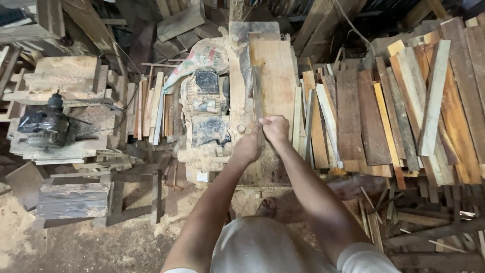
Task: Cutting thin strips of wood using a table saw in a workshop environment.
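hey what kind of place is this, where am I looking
Most likely a small woodworking shop. Both hands, left hand and right hand, hold a thin wood strip on a sawdust-caked planing machine; cut boards are stacked alongside, and sawdust covers the floor.

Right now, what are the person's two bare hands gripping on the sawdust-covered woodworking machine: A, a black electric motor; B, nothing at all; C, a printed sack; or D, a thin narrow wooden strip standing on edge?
D: the left hand and right hand both close on the thin narrow wooden strip running along the sawdust-covered woodworking machine.
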